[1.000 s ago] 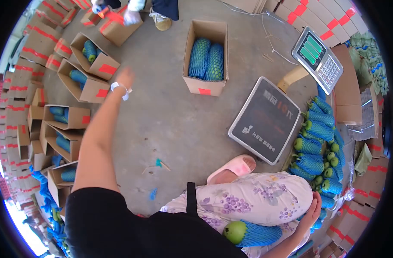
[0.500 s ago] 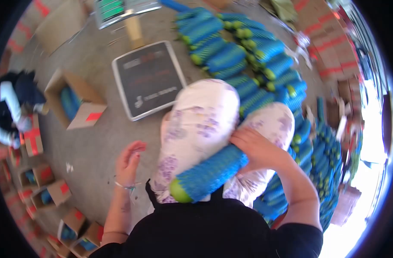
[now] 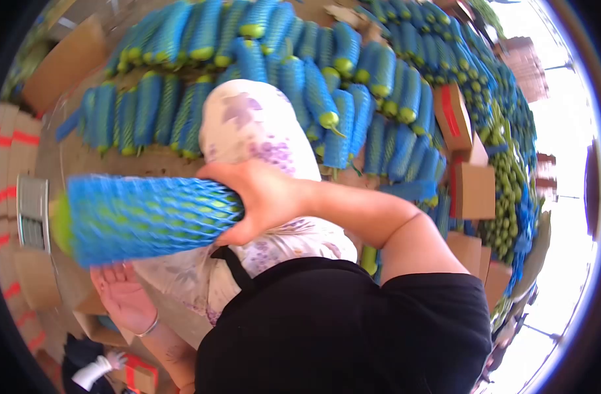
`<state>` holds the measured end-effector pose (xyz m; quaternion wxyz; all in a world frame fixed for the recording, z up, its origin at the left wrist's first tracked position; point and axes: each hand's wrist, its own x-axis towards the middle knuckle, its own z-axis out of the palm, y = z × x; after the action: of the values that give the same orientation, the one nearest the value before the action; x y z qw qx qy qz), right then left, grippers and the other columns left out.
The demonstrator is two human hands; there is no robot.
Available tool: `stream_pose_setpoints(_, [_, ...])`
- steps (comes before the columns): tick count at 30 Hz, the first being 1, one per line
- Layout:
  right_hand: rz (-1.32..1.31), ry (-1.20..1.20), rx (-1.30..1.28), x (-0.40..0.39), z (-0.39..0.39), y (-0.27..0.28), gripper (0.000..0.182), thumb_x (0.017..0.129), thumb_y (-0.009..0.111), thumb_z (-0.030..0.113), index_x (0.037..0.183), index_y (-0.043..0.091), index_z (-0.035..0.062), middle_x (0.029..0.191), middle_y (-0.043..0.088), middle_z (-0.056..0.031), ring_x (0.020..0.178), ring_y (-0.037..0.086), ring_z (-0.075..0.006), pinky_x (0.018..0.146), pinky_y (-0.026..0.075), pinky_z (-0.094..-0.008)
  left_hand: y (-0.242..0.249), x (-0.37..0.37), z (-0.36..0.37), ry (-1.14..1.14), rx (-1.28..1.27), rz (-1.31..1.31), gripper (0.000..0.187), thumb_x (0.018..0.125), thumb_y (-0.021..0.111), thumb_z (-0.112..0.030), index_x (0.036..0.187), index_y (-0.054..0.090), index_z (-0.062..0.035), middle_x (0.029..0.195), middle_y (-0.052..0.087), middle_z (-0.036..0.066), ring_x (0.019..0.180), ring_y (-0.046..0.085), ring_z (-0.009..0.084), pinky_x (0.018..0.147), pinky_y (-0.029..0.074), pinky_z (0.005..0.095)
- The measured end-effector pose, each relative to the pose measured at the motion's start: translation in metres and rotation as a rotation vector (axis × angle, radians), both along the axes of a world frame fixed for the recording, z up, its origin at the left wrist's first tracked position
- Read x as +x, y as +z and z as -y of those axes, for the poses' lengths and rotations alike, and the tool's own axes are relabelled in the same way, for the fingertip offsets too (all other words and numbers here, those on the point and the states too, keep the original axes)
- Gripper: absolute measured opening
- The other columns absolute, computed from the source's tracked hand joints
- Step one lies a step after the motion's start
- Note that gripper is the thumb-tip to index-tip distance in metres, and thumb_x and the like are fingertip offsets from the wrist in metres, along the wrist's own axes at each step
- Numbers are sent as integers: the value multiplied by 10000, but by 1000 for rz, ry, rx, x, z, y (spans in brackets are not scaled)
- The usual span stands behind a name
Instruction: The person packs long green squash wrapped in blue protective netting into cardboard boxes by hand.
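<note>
1 cylindrical, blue-meshed gourd [image 3: 153, 217] is gripped in the right hand [image 3: 267, 199], left hand [image 3: 125, 299] uncurled.

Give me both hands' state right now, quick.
Right hand: closed on one end of a blue-netted green gourd.
Left hand: open, palm showing, near the gourd's other end; contact can't be told.

Right hand [image 3: 266, 197] gripping netted gourd [image 3: 149, 217], left hand [image 3: 126, 301] palm up, gourd rows [image 3: 148, 108] beyond

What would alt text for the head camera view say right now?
A person's right grip holds a blue-netted green gourd; the open left grip is near its bare end. Rows of similar netted gourds lie beyond.
</note>
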<state>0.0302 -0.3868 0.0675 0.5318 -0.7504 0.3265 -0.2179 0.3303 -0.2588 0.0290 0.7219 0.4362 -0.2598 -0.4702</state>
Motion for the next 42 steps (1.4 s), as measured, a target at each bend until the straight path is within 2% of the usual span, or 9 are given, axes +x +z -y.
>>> stream_pose_setpoints(3, [392,-147,346,-5,-15,-8,731,648,775,274,1212,427,-35,1026,574,-116,964,542,-154,853,427,-296,14,-61,57,-623,-108,-78,837,870,477,-511,1414,112,9,1433,244,175,1299,303,295,1060,272,438])
stream_pose_setpoints(5, [527,-224,482,-13,-21,-8,752,661,763,282,1229,400,-52,1027,563,-118,965,521,-150,865,418,-300,30,-113,84,-741,-199,-41,902,836,490,-580,1404,128,21,1435,237,177,1294,304,322,1056,266,445])
stream_pose_setpoints(10, [114,-469,246,-55,-37,10,817,643,777,364,1224,392,-62,1047,583,-180,988,564,-225,860,425,-325,36,-190,122,-768,-28,-43,859,822,407,-664,1367,266,-16,1306,426,217,1167,455,366,1011,327,470])
stream_pose_setpoints(13, [320,-392,-33,-77,-45,-7,889,663,764,487,1252,387,-62,1054,585,-186,1000,566,-263,889,419,-350,42,-204,127,-851,13,-291,920,770,479,-678,1331,300,30,1213,492,199,1110,506,344,979,373,463])
stream_pose_setpoints(15, [428,-217,157,-98,-43,7,623,797,675,402,1188,486,-45,1018,604,-134,962,569,-207,870,429,-338,51,-198,131,-1002,52,-447,942,783,421,-703,1375,236,7,1216,482,228,1035,554,357,927,423,509])
stream_pose_setpoints(20, [189,-763,-6,-130,-37,-28,322,868,599,267,1045,583,-1,950,635,-111,879,606,-196,790,467,-328,30,-157,165,-1173,-102,-608,926,838,543,-520,1435,-1,-67,1216,404,194,1071,510,315,884,445,507])
stream_pose_setpoints(23, [-171,-1030,-101,-158,-55,-68,325,847,602,291,1020,589,16,928,627,-132,823,624,-266,723,489,-351,0,-130,182,-1371,-74,-1054,945,801,656,-380,1448,11,-140,1288,345,126,1197,401,272,998,339,504])
stream_pose_setpoints(28, [-510,-1127,25,-170,-130,-100,445,865,525,395,1119,521,30,1078,564,-149,990,561,-310,836,446,-393,-13,-112,191,-1282,-1,-1095,910,764,699,-257,1441,108,-119,1346,340,101,1230,383,228,1062,287,417])
stream_pose_setpoints(42, [-517,-1613,317,-213,-294,-105,279,778,559,237,942,664,37,925,658,-157,879,619,-284,789,470,-359,-83,-165,246,-1297,165,-1120,844,680,731,-113,1375,260,-29,1345,354,107,1227,376,220,1029,340,377])
